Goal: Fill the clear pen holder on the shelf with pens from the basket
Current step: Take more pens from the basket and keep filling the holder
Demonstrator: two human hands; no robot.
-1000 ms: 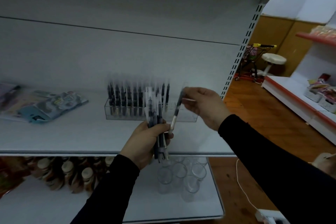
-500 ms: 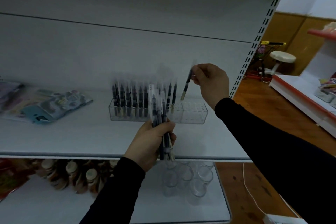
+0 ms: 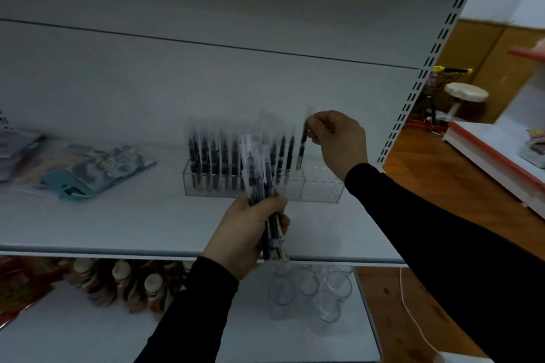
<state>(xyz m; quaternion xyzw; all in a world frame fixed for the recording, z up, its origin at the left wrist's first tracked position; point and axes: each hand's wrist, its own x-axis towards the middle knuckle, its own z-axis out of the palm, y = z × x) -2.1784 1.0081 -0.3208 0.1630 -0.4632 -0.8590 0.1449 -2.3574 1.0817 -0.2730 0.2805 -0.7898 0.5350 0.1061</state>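
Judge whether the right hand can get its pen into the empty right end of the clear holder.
Probably yes: the right hand pinches the pen just above the clear holder, whose empty slots lie open below.

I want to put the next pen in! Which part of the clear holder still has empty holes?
The right end of the clear pen holder, below the right hand and its single pen. The left and middle parts already stand full of pens.
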